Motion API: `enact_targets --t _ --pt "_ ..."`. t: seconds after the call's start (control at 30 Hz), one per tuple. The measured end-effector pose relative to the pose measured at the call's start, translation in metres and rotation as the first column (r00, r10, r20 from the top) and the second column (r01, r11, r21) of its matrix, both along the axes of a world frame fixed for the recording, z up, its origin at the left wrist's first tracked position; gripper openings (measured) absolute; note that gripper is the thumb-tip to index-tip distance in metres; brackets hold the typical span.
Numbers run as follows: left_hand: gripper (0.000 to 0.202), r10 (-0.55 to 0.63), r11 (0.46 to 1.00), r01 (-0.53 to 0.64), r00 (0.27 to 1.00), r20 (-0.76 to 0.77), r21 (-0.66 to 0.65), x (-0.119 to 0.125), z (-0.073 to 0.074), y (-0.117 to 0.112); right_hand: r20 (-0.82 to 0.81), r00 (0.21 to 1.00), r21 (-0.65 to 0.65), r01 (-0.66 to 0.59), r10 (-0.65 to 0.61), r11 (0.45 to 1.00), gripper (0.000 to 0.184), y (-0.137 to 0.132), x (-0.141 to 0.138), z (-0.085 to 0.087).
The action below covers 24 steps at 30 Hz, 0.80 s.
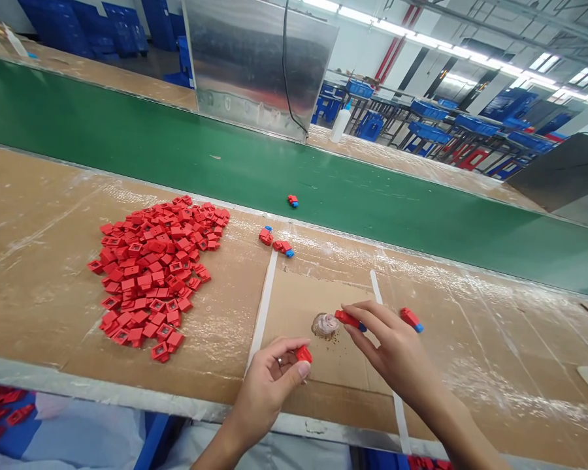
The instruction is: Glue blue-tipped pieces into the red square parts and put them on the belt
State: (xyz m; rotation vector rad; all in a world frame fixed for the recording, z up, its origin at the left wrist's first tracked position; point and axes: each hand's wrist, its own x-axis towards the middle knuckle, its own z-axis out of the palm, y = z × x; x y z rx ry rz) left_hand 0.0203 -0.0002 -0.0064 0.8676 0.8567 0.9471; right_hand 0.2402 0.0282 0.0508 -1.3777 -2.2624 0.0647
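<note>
Left hand (264, 398) and right hand (396, 346) are held apart over a cardboard pad (323, 385), with no contact between them. A red plastic block (302, 354) is pinched between the left thumb and fingertips. A red-and-blue plastic part (349, 320) is gripped between the right thumb and fingers, its blue end tipped down, just beside a glossy round dab (325, 325) ringed with brown specks; what that dab is cannot be told from this view. A second red-and-blue part (410, 318) is lying just past the right fingertips, untouched. White tape strips (263, 307) are seen running along the sides of the pad. Further up the bench, a small cluster of red-and-blue pieces (266, 236) is lying near the belt edge, and a big heap of red blocks (151, 274) is piled to the left on plastic-wrapped cardboard. One more piece (293, 201) is sitting out on the green conveyor belt (176, 140). Beyond the belt, a steel panel (259, 65) is hung, a white plastic bottle (340, 124) is standing, and blue crates (428, 111) are lined up on metal racks.
</note>
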Motion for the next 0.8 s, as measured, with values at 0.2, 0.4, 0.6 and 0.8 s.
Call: enact_targets --t 0.2,0.4,0.6,0.8 --pt "0.034 0.006 1.000 -0.005 0.999 0.043 -0.018 0.000 -0.005 -0.002 -0.069 0.997 0.095 0.038 -0.032 0.995 0.018 0.002 -0.001 0.004" --pt "0.033 -0.008 0.995 0.023 0.987 0.161 -0.097 0.000 -0.006 -0.002 -0.108 0.992 0.105 0.080 -0.069 0.991 0.018 0.000 -0.002 0.010" --pt "0.028 -0.013 0.992 0.035 0.984 0.180 -0.118 0.000 -0.001 0.000 -0.302 0.941 -0.063 0.136 -0.149 0.989 0.019 -0.026 -0.017 0.015" --pt "0.032 -0.077 0.990 0.097 0.980 0.186 -0.103 -0.002 0.000 -0.002 -0.568 0.789 -0.367 0.013 -0.235 0.930 0.024 -0.056 -0.040 -0.005"
